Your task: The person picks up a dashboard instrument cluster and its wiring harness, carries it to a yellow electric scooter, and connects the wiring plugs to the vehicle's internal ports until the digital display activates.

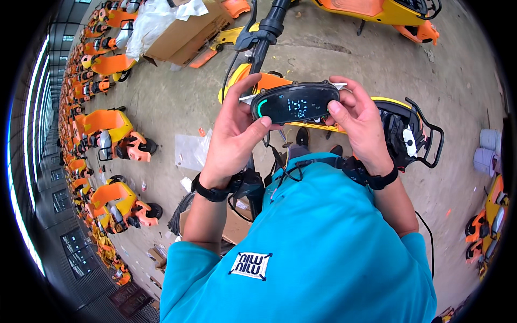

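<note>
Between my two hands is a black oval scooter dashboard display, its screen lit with pale digits and a green arc at the left end. My left hand grips the left end, thumb on the lower front edge and fingers behind. At the other end my right hand pinches the rim, thumb on the front. Pale tabs stick out on both sides. Thin wires hang below the display. Behind it stands a yellow and orange scooter, with a black handlebar at its left and a black rear rack to the right.
Rows of orange and yellow scooters line the left side. A cardboard box with plastic wrapping stands at the upper left. Another scooter is at the top. Clear plastic sheeting lies on the concrete floor; grey bundles sit at the right.
</note>
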Demonstrator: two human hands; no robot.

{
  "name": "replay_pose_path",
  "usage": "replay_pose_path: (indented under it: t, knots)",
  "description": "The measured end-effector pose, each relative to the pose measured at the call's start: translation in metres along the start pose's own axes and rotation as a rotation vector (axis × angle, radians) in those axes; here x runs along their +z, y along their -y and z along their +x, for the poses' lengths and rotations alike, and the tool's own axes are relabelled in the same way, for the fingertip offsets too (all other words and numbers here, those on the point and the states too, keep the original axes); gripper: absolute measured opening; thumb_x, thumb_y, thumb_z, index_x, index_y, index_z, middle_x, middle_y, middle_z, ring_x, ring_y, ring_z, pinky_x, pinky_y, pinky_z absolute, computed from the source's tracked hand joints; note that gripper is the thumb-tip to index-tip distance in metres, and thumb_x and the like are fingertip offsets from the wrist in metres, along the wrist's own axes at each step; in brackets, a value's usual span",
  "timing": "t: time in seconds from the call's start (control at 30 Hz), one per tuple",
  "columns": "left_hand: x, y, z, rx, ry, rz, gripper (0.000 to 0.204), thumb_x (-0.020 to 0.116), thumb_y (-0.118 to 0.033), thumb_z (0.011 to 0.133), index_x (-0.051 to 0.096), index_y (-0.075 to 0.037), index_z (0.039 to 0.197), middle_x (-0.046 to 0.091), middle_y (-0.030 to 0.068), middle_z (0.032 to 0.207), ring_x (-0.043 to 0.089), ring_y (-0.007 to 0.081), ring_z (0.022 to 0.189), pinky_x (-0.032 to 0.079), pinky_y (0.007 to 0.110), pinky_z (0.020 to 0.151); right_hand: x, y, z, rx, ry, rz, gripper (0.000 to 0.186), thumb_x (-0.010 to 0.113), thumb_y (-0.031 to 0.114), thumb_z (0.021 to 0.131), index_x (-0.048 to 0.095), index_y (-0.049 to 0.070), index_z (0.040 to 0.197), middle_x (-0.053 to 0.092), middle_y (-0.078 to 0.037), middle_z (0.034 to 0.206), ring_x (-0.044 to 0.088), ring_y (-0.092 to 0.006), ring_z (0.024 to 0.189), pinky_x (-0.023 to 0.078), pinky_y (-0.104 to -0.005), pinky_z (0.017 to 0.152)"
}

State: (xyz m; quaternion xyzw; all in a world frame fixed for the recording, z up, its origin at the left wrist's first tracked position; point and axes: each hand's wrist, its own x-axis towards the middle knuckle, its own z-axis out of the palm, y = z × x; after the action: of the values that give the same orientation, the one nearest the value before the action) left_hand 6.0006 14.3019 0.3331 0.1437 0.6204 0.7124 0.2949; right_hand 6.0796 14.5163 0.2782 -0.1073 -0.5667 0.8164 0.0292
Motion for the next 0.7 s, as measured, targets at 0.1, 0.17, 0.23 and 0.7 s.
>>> replay_pose_path:
  t: [0.1,0.17,0.23,0.7]
  knots:
    - [-0.002,0.002,0.003,0.022,-0.003,0.049,0.070,0.060,-0.001,0.088,0.021,0.001,0.146,0.061,0.0160,0.116,0.063,0.0228,0.105,0.055,0.038,0.089,0.002,0.001,0.000,-0.043,0.002,-0.020,0.046,0.062,0.016,0.095,0.043,0.001,0.134,0.065,-0.006,0.100,0.060,-0.0102,0.091,0.050,-0.0248,0.079]
    - [-0.003,0.004,0.004,0.033,0.002,0.080,0.072,0.062,-0.003,0.088,0.020,0.001,0.146,0.062,0.0167,0.116,0.064,0.0237,0.105,0.055,0.039,0.089,0.005,0.005,-0.001,-0.035,-0.017,-0.001,0.046,0.062,0.015,0.095,0.043,0.000,0.134,0.065,-0.006,0.100,0.060,-0.0101,0.091,0.050,-0.0247,0.079]
    - [-0.004,0.004,0.005,0.031,0.013,0.089,0.074,0.062,0.000,0.088,0.018,0.001,0.147,0.062,0.0167,0.115,0.064,0.0230,0.105,0.055,0.039,0.088,0.007,0.005,-0.001,-0.032,-0.022,0.002,0.045,0.062,0.015,0.095,0.042,0.000,0.134,0.064,-0.006,0.101,0.060,-0.0102,0.091,0.050,-0.0249,0.078]
    - [0.004,0.010,0.010,0.027,-0.116,0.213,0.079,0.072,0.000,0.081,0.022,0.000,0.143,0.062,0.0123,0.098,0.064,0.0169,0.092,0.054,0.029,0.078,0.005,0.002,-0.001,-0.025,-0.033,-0.018,0.044,0.062,0.012,0.094,0.043,0.001,0.133,0.063,-0.006,0.102,0.060,-0.0111,0.093,0.052,-0.0248,0.076]
